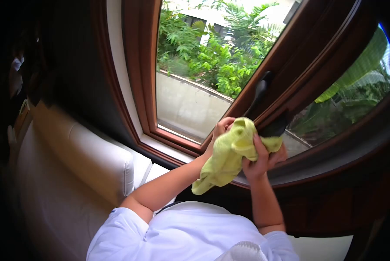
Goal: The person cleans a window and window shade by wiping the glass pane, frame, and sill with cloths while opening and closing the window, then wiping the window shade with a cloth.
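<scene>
A crumpled yellow-green cloth (225, 158) is held up in front of me between both hands. My left hand (221, 130) grips its upper left side, the fingers partly hidden behind the fabric. On the other side, my right hand (261, 157) is closed on the cloth, with the thumb pressed on its front. One end of the cloth hangs down toward my chest. Just beyond my hands is the wooden window frame (145, 78) with its glass pane (192, 104). A dark window handle (260, 89) sits on the frame above the cloth.
A white padded sofa (79, 161) stands to my left, close to the window. To the right is a second glass pane (351, 91) in dark wood. Green plants (221, 56) and a low wall (186, 100) show outside. A pale surface (323, 248) lies at the lower right.
</scene>
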`<state>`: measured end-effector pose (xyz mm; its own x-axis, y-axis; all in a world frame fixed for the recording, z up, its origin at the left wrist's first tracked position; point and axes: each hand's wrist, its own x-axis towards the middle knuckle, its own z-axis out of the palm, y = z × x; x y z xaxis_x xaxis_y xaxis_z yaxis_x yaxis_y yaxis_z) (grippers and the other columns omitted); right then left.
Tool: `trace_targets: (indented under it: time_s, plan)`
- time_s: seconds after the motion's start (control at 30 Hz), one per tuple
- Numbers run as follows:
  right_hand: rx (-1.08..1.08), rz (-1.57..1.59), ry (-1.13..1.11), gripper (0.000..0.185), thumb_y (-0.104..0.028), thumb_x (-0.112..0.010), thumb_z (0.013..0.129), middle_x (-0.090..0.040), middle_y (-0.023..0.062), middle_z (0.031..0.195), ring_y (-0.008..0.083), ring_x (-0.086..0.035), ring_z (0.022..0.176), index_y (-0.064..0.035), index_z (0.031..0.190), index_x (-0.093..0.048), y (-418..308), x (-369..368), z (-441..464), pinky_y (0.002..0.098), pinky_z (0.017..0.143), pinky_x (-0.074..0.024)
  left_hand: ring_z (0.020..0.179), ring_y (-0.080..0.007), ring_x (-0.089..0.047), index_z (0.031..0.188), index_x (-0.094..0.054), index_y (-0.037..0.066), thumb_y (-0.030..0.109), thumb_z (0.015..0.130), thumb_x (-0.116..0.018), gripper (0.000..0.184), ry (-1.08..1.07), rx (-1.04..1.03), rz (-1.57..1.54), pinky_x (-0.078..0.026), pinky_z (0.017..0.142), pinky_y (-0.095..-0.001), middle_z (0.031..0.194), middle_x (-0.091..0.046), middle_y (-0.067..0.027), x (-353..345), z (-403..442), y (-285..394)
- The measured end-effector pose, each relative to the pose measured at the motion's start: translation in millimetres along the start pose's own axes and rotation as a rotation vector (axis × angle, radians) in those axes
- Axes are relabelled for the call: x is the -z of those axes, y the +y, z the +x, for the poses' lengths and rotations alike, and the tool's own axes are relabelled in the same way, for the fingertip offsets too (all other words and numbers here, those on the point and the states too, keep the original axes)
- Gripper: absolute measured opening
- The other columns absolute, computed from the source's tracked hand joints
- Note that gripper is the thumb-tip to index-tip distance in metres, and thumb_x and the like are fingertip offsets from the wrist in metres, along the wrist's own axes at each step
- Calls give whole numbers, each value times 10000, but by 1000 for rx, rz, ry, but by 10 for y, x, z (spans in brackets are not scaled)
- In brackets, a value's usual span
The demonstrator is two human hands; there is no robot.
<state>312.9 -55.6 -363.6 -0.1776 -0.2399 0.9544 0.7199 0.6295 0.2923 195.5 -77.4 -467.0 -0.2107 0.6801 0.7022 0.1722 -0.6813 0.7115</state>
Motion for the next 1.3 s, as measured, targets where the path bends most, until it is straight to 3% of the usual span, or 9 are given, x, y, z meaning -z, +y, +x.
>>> trace_targets:
  time_s: [0.1,0.27,0.37,0.73,0.9,0.97,1.1,1.17,1.3]
  plan:
    - [-239,322,-536,365,-283,-602,841,-537,134,1032,318,-523,949,-51,1115,-534,-313,577,-351,452,883,-397,1105,-268,-424,1217,-370,94,184,711,-737,631,-122,-89,374,-387,917,-348,1125,-425,-130,247,-223,0]
    - [-585,372,-36,548,-220,-576,855,-461,201,1219,274,-534,1049,49,1269,-338,-375,349,511,395,927,-441,1078,-339,-403,1273,-380,96,144,736,-690,622,-139,95,327,-350,943,-386,1139,-356,-161,292,-230,370]
    - [-472,471,-144,365,-35,-499,861,-512,211,1224,281,-521,1110,88,1201,-453,-391,188,667,365,967,-409,1022,-319,-421,1247,-361,70,240,726,-649,619,-96,37,391,-365,910,-385,1091,-375,-151,208,-258,377]
    - [-770,441,-118,448,-90,-626,828,-539,173,1130,235,-582,965,61,1208,-442,-594,308,174,342,846,-486,1027,-313,-421,1157,-401,20,212,706,-622,537,-103,-58,526,-404,865,-389,1110,-380,-139,127,-415,177]
    - [-483,802,-722,414,-188,-616,821,-579,164,1032,280,-585,951,33,1151,-502,-550,557,-473,383,830,-461,1048,-313,-418,1224,-408,85,262,711,-612,579,-173,-25,732,-400,884,-374,1175,-377,-130,249,-757,-57]
    - [-478,861,-793,408,-114,-645,746,-590,182,947,342,-596,803,8,1120,-535,-655,658,-773,378,722,-477,1087,-332,-430,1284,-389,61,333,746,-630,649,-402,267,697,-386,907,-405,1167,-417,-159,592,-1062,-168]
    - [-1307,887,-1124,283,-53,-616,790,-614,169,901,232,-631,822,1,1041,-497,-895,878,-1210,304,720,-477,1189,-348,-433,1298,-422,27,525,911,-382,632,-810,1247,342,-353,980,-384,1259,-465,-240,1239,-1639,-401]
    - [-1238,894,-1286,279,-70,-624,802,-613,145,857,197,-624,782,-21,1031,-471,-998,845,-1339,284,703,-471,1185,-301,-464,1335,-387,42,521,940,-302,627,-1010,1177,95,-346,1003,-363,1288,-461,-216,1429,-1629,-211]
    - [-1381,1124,-1251,333,-49,-602,818,-561,102,945,164,-571,882,-54,1102,-429,-1377,578,-1465,282,764,-449,1131,-231,-488,1332,-396,70,535,872,-486,660,-860,1350,-216,-386,958,-341,1237,-502,-158,1475,-1346,53]
